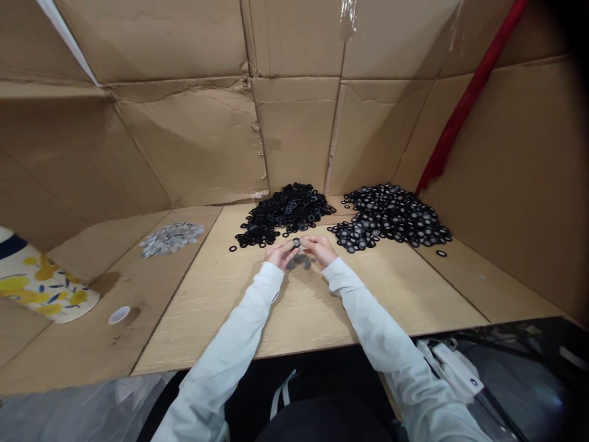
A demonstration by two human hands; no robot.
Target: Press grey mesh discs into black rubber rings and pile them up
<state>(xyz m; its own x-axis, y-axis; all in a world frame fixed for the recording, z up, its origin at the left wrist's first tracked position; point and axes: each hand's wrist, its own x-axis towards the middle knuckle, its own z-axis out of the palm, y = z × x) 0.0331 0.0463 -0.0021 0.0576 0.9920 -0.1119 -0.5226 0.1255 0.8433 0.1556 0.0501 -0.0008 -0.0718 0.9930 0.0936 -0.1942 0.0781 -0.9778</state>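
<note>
The left hand (280, 253) and right hand (319, 250) pinch a small black rubber ring (297, 243) above a pale wooden desk (299, 319).

Their fingertips press together on the ring, just in front of a heap of plain black rubber rings (285, 212). To that heap's right, nearly touching it, lies a wider heap of black rings with grey mesh centres (391, 215). Well left, a small pile of flat grey mesh discs (172, 239) sits on brown cardboard sheeting (83, 258), near a white tape roll (119, 315). Folded cardboard walls (197, 141) rise behind everything.
</note>
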